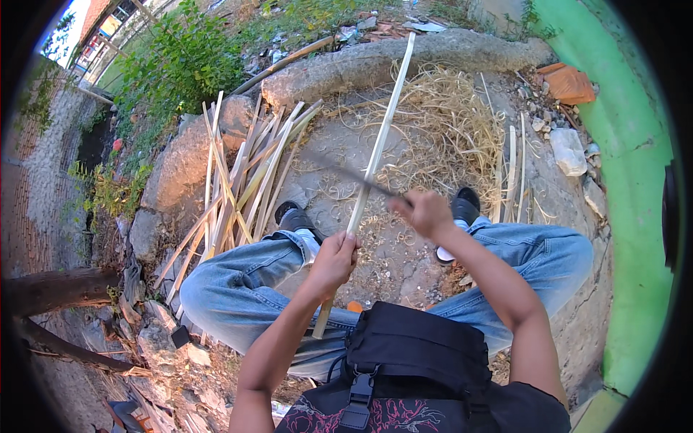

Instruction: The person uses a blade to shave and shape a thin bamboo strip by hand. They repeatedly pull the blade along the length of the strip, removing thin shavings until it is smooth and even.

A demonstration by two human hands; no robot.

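Observation:
My left hand [335,264] is closed around a long pale wooden strip, likely split bamboo [382,137], near its lower end. The strip slants away from my lap up to the stone edging, its far end raised. My right hand [424,215] is wrapped around the handle of a knife [361,179], whose dark blade points left and crosses the strip a little above my left hand. Whether the blade touches the strip or only passes over it, I cannot tell. The blade's tip is smeared by motion.
A pile of similar strips [249,169] lies at the left beside my shoe. Curly shavings [455,130] heap up at the far right, with several strips [511,180] near them. Rough stone edging [346,76] runs behind. A green wall [635,180] stands at the right; a black bag [419,343] rests against me.

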